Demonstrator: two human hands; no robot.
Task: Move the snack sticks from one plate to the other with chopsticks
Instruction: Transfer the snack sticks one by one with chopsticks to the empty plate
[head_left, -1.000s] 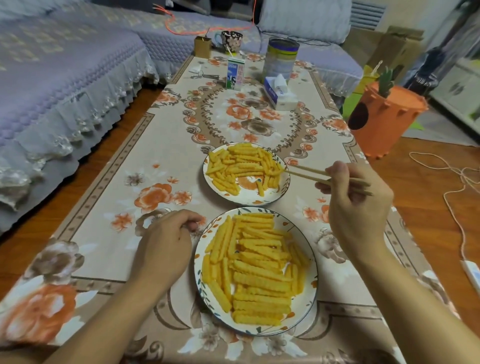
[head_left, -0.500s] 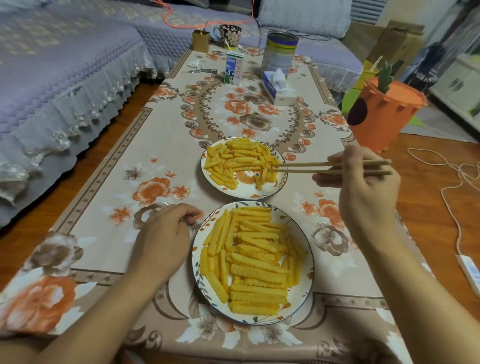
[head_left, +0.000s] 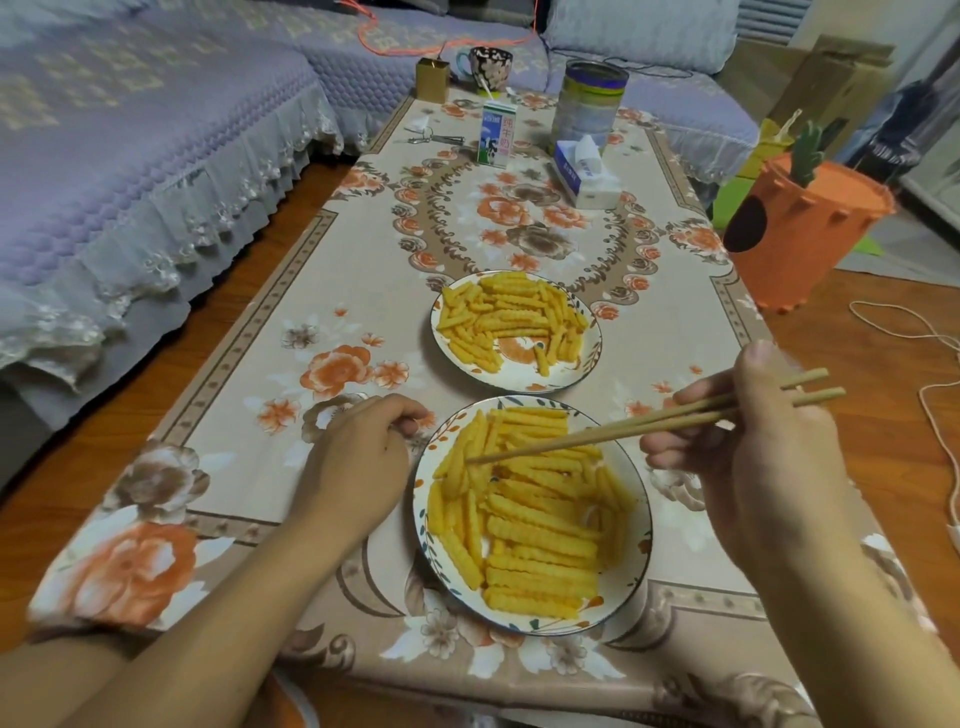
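Your right hand grips the chopsticks, tips together over the near plate among its snack sticks; your left hand rests loosely curled on the table beside that plate's left rim; the far plate sits just beyond, sofa to the left.

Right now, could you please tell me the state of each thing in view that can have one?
Right hand: grips chopsticks.
Chopsticks: tips together above near plate, nothing pinched.
Left hand: curled, resting beside near plate.
Near plate: heaped with snack sticks.
Far plate: partly filled with sticks.
Milk carton: upright.
Tissue box: open, tissue protruding.
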